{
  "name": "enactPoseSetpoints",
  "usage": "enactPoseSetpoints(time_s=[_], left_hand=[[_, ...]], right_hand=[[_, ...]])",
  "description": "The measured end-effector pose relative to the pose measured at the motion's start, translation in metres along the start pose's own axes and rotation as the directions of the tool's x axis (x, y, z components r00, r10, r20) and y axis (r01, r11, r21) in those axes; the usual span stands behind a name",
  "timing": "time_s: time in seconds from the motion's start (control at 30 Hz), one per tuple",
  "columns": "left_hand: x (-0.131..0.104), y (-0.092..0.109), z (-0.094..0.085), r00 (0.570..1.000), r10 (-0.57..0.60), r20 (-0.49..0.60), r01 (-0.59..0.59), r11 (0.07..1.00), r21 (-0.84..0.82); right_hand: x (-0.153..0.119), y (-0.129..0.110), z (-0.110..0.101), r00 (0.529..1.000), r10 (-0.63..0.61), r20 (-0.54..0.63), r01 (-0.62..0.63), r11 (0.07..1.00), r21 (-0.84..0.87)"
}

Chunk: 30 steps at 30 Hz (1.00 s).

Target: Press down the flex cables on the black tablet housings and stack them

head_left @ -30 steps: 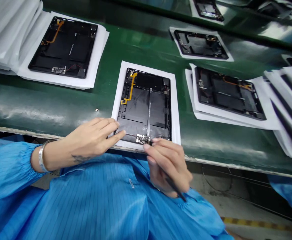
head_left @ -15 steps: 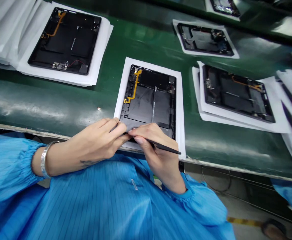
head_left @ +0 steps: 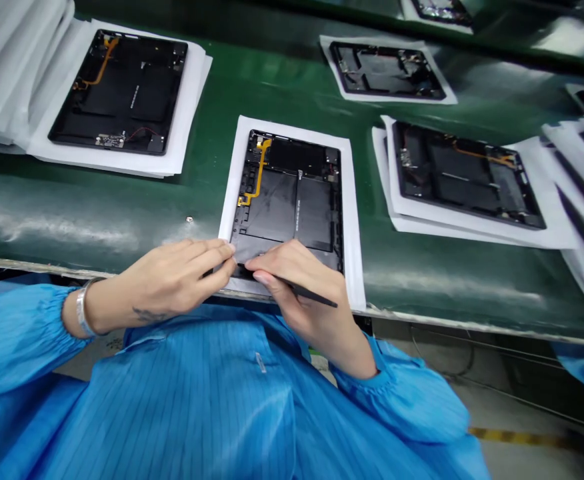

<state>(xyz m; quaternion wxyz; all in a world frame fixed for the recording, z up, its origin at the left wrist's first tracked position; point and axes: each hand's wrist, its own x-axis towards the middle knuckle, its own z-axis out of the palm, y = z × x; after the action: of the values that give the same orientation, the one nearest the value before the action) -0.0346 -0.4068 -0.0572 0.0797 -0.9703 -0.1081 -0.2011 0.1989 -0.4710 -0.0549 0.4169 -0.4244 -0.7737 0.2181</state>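
An opened tablet (head_left: 282, 207) lies on a white sheet (head_left: 351, 220) at the bench's front edge, its inside facing up. A yellow flex cable (head_left: 259, 173) runs down its left side. With bent fingers, my left hand (head_left: 182, 277) grips the tablet's near left corner; the fingertips partly hide that corner. My right hand (head_left: 305, 280) is closed around a slim black spudger (head_left: 315, 295), held like a pen. The spudger's working end points at the near left part of the tablet, close to my left fingertips. Right fingers and palm cover part of the tablet's near edge.
Another opened tablet (head_left: 122, 93) rests on white sheets at left, beside a pile of sheets (head_left: 12, 73). To the right lies a further opened tablet (head_left: 467, 177) on sheets, and one more tablet (head_left: 387, 70) sits farther back. A small screw-like piece (head_left: 189, 219) lies on the green bench.
My left fingers have drawn slightly left, apart from the right fingertips, showing more of the near left corner. The right hand still holds the spudger. The whole view has shifted a little.
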Motion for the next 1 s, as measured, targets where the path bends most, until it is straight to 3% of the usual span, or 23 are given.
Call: enactPoseSetpoints(time_s=[0.3,0.57,0.77,0.87,0.93,1.0], left_hand=[[0.016,0.003,-0.005,1.000,0.021,0.003,-0.021,0.999,0.026],[0.021,0.008,0.000,0.999,0.026,-0.034,-0.024,0.997,0.069],[0.016,0.009,0.002,1.000,0.017,-0.011,-0.017,0.999,0.044],[0.011,0.007,0.000,0.998,-0.052,0.035,0.055,0.994,-0.091],[0.009,0.005,-0.005,0.977,-0.202,0.068,0.213,0.947,-0.242],[0.010,0.002,-0.012,0.893,-0.436,0.115,0.446,0.819,-0.361]], right_hand=[[-0.019,-0.003,-0.031,0.993,0.104,-0.053,-0.109,0.990,-0.093],[-0.021,-0.006,-0.027,0.998,0.035,-0.051,-0.042,0.988,-0.146],[-0.025,-0.010,-0.025,0.987,-0.101,0.125,0.139,0.927,-0.349],[-0.030,-0.003,-0.022,0.996,-0.074,-0.044,0.065,0.980,-0.188],[-0.033,0.004,-0.018,0.973,-0.029,-0.229,0.015,0.998,-0.060],[-0.036,0.009,-0.014,0.937,-0.012,-0.348,0.012,1.000,0.000]])
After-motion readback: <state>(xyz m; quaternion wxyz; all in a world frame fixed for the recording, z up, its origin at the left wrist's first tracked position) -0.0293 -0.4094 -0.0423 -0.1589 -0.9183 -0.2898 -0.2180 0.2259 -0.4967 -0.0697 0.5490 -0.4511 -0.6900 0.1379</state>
